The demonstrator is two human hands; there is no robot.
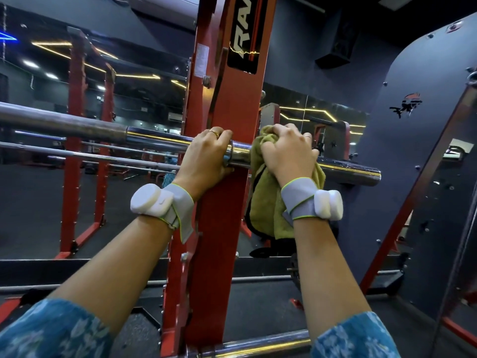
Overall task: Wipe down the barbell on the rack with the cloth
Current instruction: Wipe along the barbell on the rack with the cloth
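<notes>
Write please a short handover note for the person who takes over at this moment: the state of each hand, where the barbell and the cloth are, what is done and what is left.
Left hand: grips the chrome steel barbell at its collar, in front of the red steel rack upright.
Right hand: holds the olive-green terry cloth bunched around the barbell's sleeve, just right of the upright; the loose end of the cloth hangs below the bar.
Done: the cloth is on the sleeve; how much is already wiped cannot be told.
Left: probably the bare sleeve end to the right, and the long shaft to the left of the upright.
</notes>
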